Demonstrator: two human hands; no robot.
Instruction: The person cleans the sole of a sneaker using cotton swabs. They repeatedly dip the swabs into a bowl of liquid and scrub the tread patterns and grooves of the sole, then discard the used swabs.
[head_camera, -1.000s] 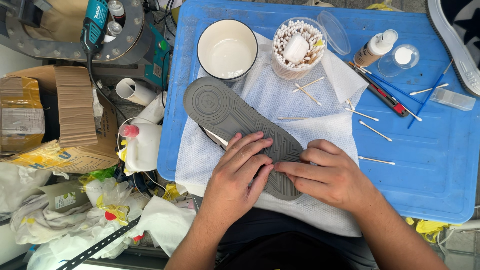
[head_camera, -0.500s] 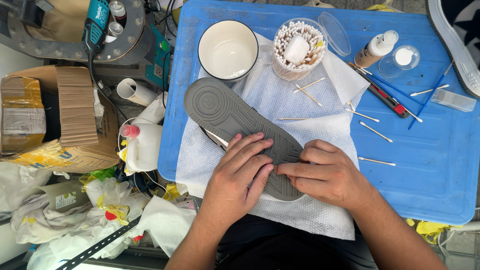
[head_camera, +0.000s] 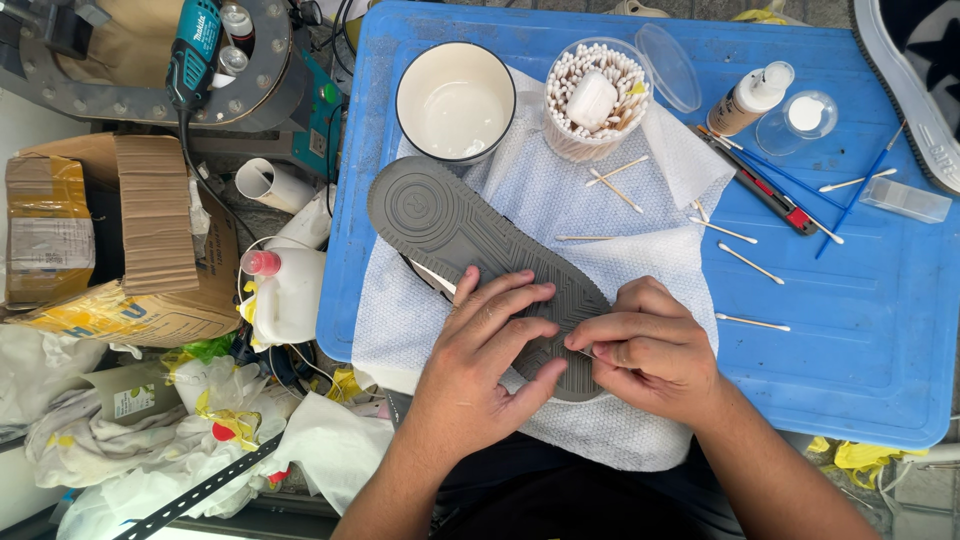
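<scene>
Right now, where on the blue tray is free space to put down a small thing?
The blue tray is bare at its right front part, between the lowest cotton swab and the tray's near edge. The back is crowded: bowl, swab tub, glue bottle, pens. Both hands and the sole fill the white cloth.
</scene>
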